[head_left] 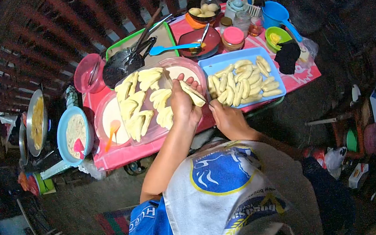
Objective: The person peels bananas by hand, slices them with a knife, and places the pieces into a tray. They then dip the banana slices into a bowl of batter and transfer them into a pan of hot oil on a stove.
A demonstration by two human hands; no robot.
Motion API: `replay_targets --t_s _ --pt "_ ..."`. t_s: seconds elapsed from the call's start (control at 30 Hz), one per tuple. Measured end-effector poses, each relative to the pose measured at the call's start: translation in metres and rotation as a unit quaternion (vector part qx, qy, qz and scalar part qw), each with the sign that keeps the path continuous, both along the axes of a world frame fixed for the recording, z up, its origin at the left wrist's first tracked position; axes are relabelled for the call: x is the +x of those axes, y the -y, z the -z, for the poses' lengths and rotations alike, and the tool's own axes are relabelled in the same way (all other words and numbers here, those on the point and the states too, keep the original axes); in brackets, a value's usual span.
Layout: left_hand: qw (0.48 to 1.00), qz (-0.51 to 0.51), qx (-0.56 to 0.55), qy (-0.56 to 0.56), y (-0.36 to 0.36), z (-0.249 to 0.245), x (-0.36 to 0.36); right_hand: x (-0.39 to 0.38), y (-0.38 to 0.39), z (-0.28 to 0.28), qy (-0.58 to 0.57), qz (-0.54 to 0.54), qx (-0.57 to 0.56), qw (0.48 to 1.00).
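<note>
In my left hand (183,104), palm up, lies a peeled banana (192,92), held under the fingers and thumb. My right hand (229,120) is closed just right of the banana's near end; whatever it grips is mostly hidden. To the left, a clear plastic tray (155,132) carries several bananas cut into fans (134,101). On the right, a light blue tray (277,75) contains several whole peeled bananas (241,83). A pink bowl of pale batter (110,116) with an orange spoon (113,132) sits left of the clear tray, and another bowl of batter (188,69) stands behind it.
A blue basin of batter (63,143) and a frying pan (30,125) are at far left. Behind stand a pink bowl (88,73), a green-rimmed tray (164,36), a dark red bowl with a blue spoon (173,48), jars (233,36) and a blue dipper (275,11).
</note>
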State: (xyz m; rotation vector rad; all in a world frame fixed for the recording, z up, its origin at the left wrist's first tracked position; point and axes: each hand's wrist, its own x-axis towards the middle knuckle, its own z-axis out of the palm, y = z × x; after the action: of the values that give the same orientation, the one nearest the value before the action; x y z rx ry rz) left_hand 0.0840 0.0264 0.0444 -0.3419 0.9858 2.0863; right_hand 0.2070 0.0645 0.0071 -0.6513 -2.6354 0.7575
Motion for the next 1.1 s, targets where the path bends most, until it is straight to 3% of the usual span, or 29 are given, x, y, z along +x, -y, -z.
replay_targets --t_s 0.1,0.2,0.53,0.6,0.7,1.1 --pt "1.0 -0.007 0.005 0.024 0.003 0.001 -0.004 -0.008 0.002 0.002 -0.051 0.002 0.018 0.999" --pt "0.999 -0.015 0.008 0.044 0.006 0.001 -0.009 -0.014 0.003 0.0 -0.006 -0.005 0.031 0.999" --pt "0.995 -0.022 0.029 0.093 0.014 0.002 -0.026 -0.028 0.009 0.001 -0.023 -0.008 0.034 0.999" --pt "0.997 -0.025 0.03 0.074 0.016 0.003 -0.032 -0.028 0.009 0.005 -0.089 -0.016 0.018 0.996" --pt "0.998 -0.01 0.036 0.054 0.018 0.009 -0.037 -0.021 0.009 0.008 -0.043 -0.027 -0.003 0.999" --pt "0.994 0.022 0.033 0.098 0.02 0.008 -0.028 -0.033 0.01 0.019 -0.039 -0.004 0.049 0.998"
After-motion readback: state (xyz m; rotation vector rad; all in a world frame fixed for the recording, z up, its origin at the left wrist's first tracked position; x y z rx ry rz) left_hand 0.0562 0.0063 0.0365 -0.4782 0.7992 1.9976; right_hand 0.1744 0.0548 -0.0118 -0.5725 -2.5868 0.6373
